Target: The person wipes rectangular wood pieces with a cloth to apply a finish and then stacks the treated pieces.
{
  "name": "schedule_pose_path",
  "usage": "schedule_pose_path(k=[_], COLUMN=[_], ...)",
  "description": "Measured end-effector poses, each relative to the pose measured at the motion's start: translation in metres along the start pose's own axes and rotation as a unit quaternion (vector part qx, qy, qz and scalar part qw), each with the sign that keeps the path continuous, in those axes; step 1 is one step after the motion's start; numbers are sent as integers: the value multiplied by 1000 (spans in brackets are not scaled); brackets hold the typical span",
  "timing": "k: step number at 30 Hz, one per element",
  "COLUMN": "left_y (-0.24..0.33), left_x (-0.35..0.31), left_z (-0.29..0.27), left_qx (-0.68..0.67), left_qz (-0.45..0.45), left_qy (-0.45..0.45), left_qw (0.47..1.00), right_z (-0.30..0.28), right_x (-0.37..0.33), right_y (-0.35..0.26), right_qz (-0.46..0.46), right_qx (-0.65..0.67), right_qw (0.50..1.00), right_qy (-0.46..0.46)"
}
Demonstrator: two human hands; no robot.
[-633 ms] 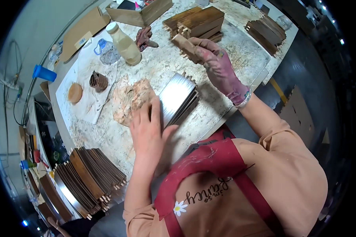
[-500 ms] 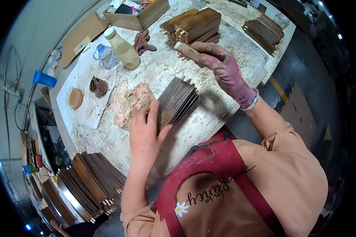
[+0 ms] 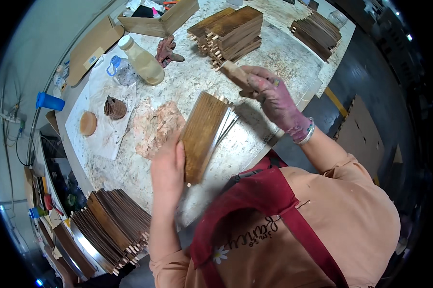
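My bare left hand [image 3: 168,161] grips the left edge of a brown wooden slat [image 3: 203,137] with short pale dowels at its ends. The slat lies tilted over other slats, whose edges show at its right; how many it grips cannot be made out. My right hand [image 3: 279,103], in a stained purple glove, is closed on a flat brown block [image 3: 236,76] with a pale end, held above the table at the upper right of the slat. A crumpled, stained cloth [image 3: 156,127] lies just left of my left hand.
Stacked slats [image 3: 235,33] stand at the back, with another pile [image 3: 317,33] at far right and a row [image 3: 113,225] at lower left. Toward the left are a cream bottle [image 3: 142,62], a clear jug [image 3: 123,72], a brown cup [image 3: 114,108], a round sponge [image 3: 88,123] and a crumpled glove [image 3: 167,52].
My left hand has gone from lying on a dark slat face to gripping a slat whose lighter brown face now shows. My right hand, still with the block, has moved slightly lower.
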State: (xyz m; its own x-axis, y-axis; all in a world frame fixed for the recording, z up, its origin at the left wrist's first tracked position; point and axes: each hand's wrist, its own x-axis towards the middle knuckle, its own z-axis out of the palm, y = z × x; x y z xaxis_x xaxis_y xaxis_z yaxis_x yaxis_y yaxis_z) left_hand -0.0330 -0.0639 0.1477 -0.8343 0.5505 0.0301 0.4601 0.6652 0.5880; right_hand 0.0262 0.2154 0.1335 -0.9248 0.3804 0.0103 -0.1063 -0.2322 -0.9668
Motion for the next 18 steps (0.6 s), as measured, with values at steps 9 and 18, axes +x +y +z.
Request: schedule_pose_path(k=[9,18], left_y=[36,23], left_x=[-18,-12], left_z=[32,39], left_qx=[179,172], left_qz=[66,87], left_qy=[27,23], left_qw=[981,981], right_z=[9,4], right_x=[31,10], right_y=[-6,-7], right_qz=[-79,-134], right_qx=[-269,-449], right_qw=[947,872], right_qy=[-154,-145])
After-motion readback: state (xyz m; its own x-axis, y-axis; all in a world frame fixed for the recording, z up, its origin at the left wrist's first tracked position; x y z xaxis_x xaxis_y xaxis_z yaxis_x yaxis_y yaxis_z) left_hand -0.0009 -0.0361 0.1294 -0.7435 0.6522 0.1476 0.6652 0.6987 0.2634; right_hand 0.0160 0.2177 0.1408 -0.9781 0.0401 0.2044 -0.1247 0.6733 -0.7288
